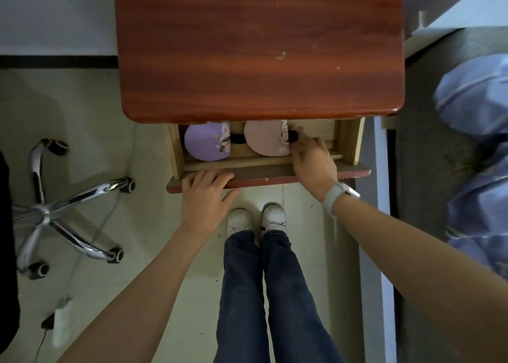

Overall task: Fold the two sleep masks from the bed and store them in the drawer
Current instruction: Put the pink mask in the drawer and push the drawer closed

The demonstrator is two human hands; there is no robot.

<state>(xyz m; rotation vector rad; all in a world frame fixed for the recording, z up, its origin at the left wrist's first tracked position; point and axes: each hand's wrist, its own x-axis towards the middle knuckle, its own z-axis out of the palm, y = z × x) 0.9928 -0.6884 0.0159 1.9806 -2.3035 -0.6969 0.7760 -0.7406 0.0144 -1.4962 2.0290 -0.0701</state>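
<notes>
The wooden drawer [347,143] of the red-brown nightstand [258,49] stands pulled out. Inside it lie two folded sleep masks side by side: a purple one [204,144] with a cartoon print on the left, a pink one [265,138] on the right. My right hand [312,162] reaches into the drawer, fingers touching the pink mask's right edge at its black strap [292,136]. My left hand [206,193] rests on the drawer's red front edge, fingers curled over it.
A chrome office-chair base [57,208] with castors stands on the tiled floor at the left. The bed with a blue crumpled cover [478,148] lies at the right. My legs and white shoes [257,218] are directly below the drawer. A cable and charger [55,321] lie bottom left.
</notes>
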